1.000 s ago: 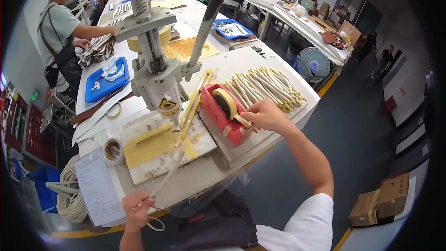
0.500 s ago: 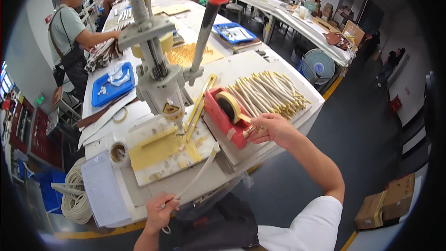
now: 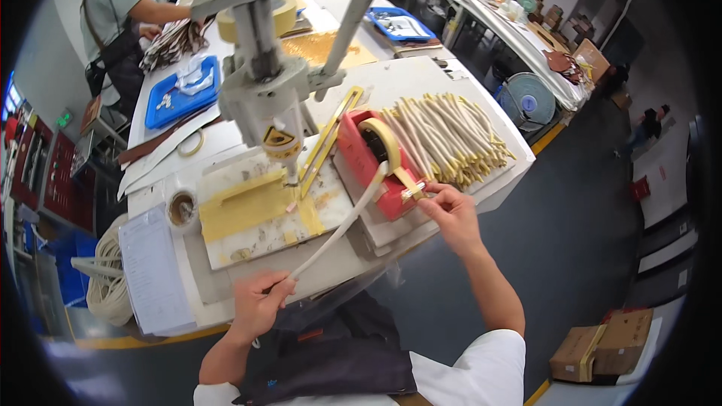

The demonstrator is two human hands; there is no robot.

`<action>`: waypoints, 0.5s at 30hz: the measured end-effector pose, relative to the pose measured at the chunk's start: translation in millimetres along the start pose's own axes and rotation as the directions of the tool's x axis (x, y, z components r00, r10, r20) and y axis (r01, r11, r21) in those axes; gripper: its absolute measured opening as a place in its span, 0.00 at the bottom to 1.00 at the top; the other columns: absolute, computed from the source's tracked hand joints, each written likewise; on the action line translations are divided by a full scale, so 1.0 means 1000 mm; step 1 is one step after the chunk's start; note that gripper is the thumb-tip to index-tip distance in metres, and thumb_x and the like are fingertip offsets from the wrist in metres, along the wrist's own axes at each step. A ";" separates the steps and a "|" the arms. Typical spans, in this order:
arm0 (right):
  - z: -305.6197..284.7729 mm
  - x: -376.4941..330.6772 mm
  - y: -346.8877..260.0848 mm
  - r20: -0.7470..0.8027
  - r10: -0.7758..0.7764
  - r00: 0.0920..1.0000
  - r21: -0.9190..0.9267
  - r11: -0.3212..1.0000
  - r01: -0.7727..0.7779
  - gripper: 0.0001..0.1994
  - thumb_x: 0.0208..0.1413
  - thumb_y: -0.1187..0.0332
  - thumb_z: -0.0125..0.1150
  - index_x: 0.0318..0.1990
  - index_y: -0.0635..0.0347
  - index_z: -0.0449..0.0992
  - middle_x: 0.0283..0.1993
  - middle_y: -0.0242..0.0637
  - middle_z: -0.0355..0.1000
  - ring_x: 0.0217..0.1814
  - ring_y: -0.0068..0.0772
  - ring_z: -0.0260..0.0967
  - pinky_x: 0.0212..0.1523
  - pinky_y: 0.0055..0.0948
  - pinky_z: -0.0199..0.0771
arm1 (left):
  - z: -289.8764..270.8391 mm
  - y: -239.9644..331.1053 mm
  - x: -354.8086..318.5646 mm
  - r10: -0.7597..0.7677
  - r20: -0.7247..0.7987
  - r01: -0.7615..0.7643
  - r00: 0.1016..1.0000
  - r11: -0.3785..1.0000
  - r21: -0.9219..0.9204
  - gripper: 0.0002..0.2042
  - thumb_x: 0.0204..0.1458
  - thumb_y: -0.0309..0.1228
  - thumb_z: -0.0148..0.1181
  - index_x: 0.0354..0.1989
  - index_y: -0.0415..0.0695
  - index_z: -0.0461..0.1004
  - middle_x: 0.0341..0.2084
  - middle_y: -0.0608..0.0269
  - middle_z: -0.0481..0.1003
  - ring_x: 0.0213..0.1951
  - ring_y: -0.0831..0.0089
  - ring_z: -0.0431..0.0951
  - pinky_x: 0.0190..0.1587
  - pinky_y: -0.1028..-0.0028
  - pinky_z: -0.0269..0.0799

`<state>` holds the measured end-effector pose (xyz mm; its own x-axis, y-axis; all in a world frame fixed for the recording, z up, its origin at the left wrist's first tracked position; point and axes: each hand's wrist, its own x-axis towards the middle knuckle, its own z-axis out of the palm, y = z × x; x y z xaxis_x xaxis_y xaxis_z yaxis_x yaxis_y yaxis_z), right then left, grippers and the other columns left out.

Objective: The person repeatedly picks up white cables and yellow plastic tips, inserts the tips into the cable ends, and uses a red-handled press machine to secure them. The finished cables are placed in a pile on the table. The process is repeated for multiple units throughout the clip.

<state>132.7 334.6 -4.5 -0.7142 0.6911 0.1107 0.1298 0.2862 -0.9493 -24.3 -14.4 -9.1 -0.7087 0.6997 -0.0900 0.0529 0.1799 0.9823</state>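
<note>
My left hand (image 3: 261, 302) is closed round one end of a white cord (image 3: 335, 235). The cord rises to the right, and its free tip overlaps the red tape dispenser (image 3: 359, 144) in the view. My right hand (image 3: 453, 216) pinches the end of a strip of pale yellow tape (image 3: 408, 180) at the dispenser's cutting edge. That strip runs from the tape roll (image 3: 391, 147) on the dispenser. Just behind the dispenser lies a bundle of white cords (image 3: 450, 135) with yellow-taped ends.
A hand press (image 3: 265, 90) stands over a white board (image 3: 226, 257) partly covered with yellow tape. Near it are a yellow ruler frame (image 3: 331, 139), a tape roll (image 3: 182, 209), a paper sheet (image 3: 156, 271) and a blue tray (image 3: 180, 101). A co-worker (image 3: 120, 22) stands at far left.
My left hand has raised the cord, bringing its tip up to the dispenser. My right hand still pinches the tape, now by the cutting edge. The view has shifted.
</note>
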 end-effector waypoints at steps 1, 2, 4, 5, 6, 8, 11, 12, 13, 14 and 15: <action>-0.004 0.002 0.010 0.001 -0.026 1.000 -0.041 0.999 0.026 0.12 0.58 0.69 0.71 0.25 0.65 0.79 0.47 0.39 0.79 0.44 0.22 0.74 0.38 0.23 0.71 | 0.001 0.003 0.000 0.013 0.000 -0.013 1.000 1.000 0.017 0.07 0.60 0.26 0.63 0.40 0.35 0.83 0.24 0.63 0.78 0.20 0.80 0.73 0.25 0.78 0.68; -0.008 0.004 0.017 0.007 -0.054 0.999 -0.081 0.995 0.054 0.11 0.58 0.71 0.70 0.25 0.66 0.79 0.43 0.37 0.80 0.42 0.21 0.74 0.38 0.23 0.71 | 0.003 0.006 0.000 0.024 -0.002 -0.024 1.000 0.999 0.034 0.07 0.60 0.26 0.63 0.40 0.35 0.83 0.24 0.63 0.78 0.20 0.80 0.72 0.25 0.78 0.68; -0.015 0.000 0.010 -0.046 0.098 0.994 0.037 0.995 -0.096 0.10 0.60 0.73 0.66 0.27 0.69 0.78 0.35 0.38 0.81 0.35 0.22 0.74 0.37 0.24 0.73 | 0.004 0.012 -0.003 0.039 -0.002 -0.039 0.999 0.998 0.050 0.07 0.60 0.26 0.64 0.40 0.36 0.82 0.24 0.62 0.78 0.20 0.78 0.72 0.25 0.77 0.68; -0.021 -0.004 0.004 -0.121 0.071 0.990 0.075 0.995 -0.062 0.09 0.60 0.74 0.65 0.28 0.69 0.78 0.34 0.39 0.81 0.32 0.22 0.73 0.36 0.24 0.74 | 0.006 0.016 -0.001 0.060 -0.004 -0.059 0.998 0.997 0.055 0.06 0.60 0.26 0.64 0.40 0.36 0.82 0.24 0.61 0.78 0.20 0.77 0.73 0.25 0.76 0.68; -0.025 -0.016 -0.004 -0.205 0.055 0.977 0.104 0.994 -0.034 0.08 0.61 0.74 0.64 0.30 0.68 0.78 0.33 0.39 0.81 0.30 0.22 0.73 0.36 0.25 0.75 | 0.007 0.018 -0.001 0.098 0.000 -0.098 0.995 0.993 0.072 0.07 0.60 0.26 0.64 0.40 0.35 0.82 0.24 0.62 0.78 0.21 0.79 0.73 0.25 0.77 0.68; -0.020 -0.040 -0.033 -0.088 -0.073 0.993 0.154 0.984 0.086 0.06 0.59 0.75 0.65 0.30 0.67 0.78 0.33 0.42 0.81 0.30 0.23 0.75 0.32 0.26 0.77 | 0.010 0.023 -0.001 0.193 0.033 -0.195 0.981 0.974 0.112 0.07 0.61 0.26 0.64 0.39 0.34 0.83 0.24 0.62 0.78 0.21 0.82 0.73 0.24 0.78 0.67; 0.030 -0.069 -0.072 0.326 -0.283 0.902 0.039 0.957 0.286 0.08 0.54 0.73 0.71 0.28 0.63 0.76 0.30 0.39 0.80 0.27 0.26 0.78 0.28 0.26 0.76 | 0.019 0.018 -0.006 0.319 0.015 -0.318 0.948 0.937 0.148 0.07 0.61 0.27 0.64 0.43 0.36 0.81 0.25 0.58 0.77 0.24 0.71 0.75 0.27 0.73 0.70; 0.048 -0.073 -0.082 0.457 -0.393 0.798 -0.019 0.893 0.451 0.09 0.52 0.73 0.73 0.28 0.62 0.76 0.29 0.38 0.80 0.27 0.27 0.79 0.26 0.26 0.76 | 0.024 0.017 -0.005 0.365 0.013 -0.363 0.931 0.920 0.146 0.07 0.61 0.27 0.63 0.44 0.37 0.80 0.25 0.56 0.76 0.25 0.67 0.75 0.28 0.71 0.70; 0.062 -0.076 -0.086 0.478 -0.404 0.780 -0.019 0.883 0.469 0.09 0.51 0.73 0.74 0.28 0.61 0.76 0.28 0.36 0.79 0.25 0.28 0.78 0.25 0.25 0.75 | 0.028 0.018 -0.005 0.374 0.009 -0.371 0.927 0.917 0.148 0.07 0.61 0.26 0.63 0.44 0.37 0.80 0.26 0.56 0.76 0.25 0.67 0.75 0.28 0.70 0.70; 0.074 -0.078 -0.088 0.500 -0.421 0.757 -0.010 0.871 0.491 0.10 0.51 0.72 0.75 0.28 0.60 0.76 0.26 0.34 0.78 0.23 0.29 0.77 0.24 0.25 0.74 | 0.030 0.021 -0.006 0.383 -0.002 -0.378 0.924 0.912 0.157 0.07 0.61 0.26 0.63 0.45 0.37 0.79 0.26 0.56 0.76 0.24 0.66 0.75 0.28 0.69 0.71; 0.081 -0.079 -0.087 0.499 -0.401 0.768 -0.016 0.882 0.471 0.10 0.51 0.72 0.75 0.27 0.59 0.76 0.25 0.34 0.77 0.23 0.29 0.77 0.24 0.24 0.74 | 0.031 0.023 -0.006 0.396 -0.007 -0.389 0.918 0.905 0.171 0.08 0.61 0.25 0.63 0.46 0.37 0.79 0.27 0.56 0.76 0.24 0.65 0.75 0.28 0.68 0.71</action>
<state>122.2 201.1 45.7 -0.9441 0.0849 0.3184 -0.2104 0.5885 -0.7806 3.1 6.8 8.8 -0.6346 0.7092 0.3071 0.4437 0.0089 0.8961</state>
